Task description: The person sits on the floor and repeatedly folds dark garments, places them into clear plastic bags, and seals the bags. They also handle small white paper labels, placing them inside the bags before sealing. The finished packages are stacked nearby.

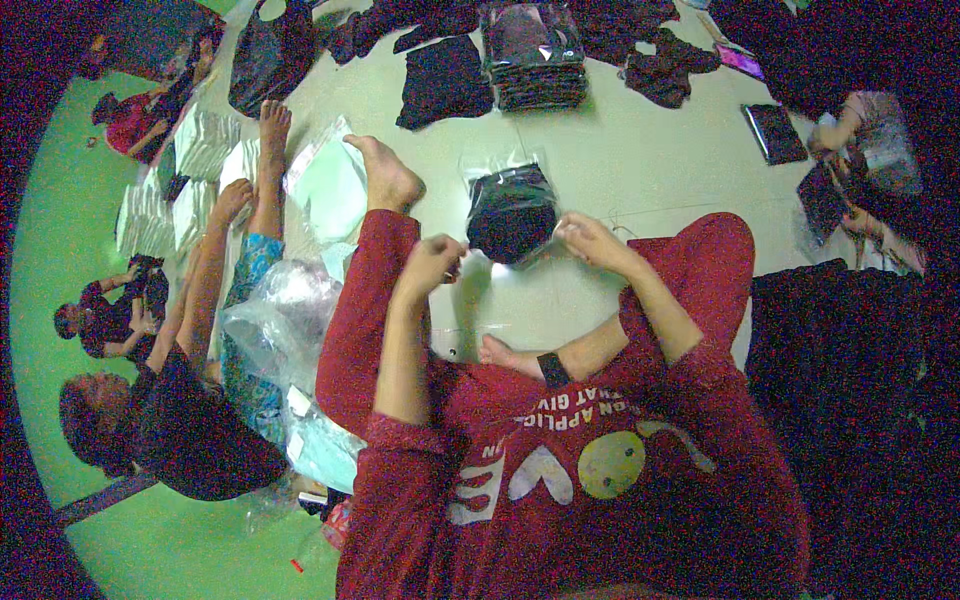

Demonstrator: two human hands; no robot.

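On the floor, bagging a dark garment (511,213).
Left hand (430,265) and right hand (590,240) pinched on clear bag (500,165) corners; best kept taut, level.

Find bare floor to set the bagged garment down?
Free: pale floor between the bagged dark garment, the stack of packed garments and the flat dark pouch. Crowded: left, around the clear plastic bags and a co-worker's legs.

A garment-packing workroom: stacked bagged clothes (535,60), loose dark garments (445,80), plastic bags (275,320) (people seated on the floor (640,170)).
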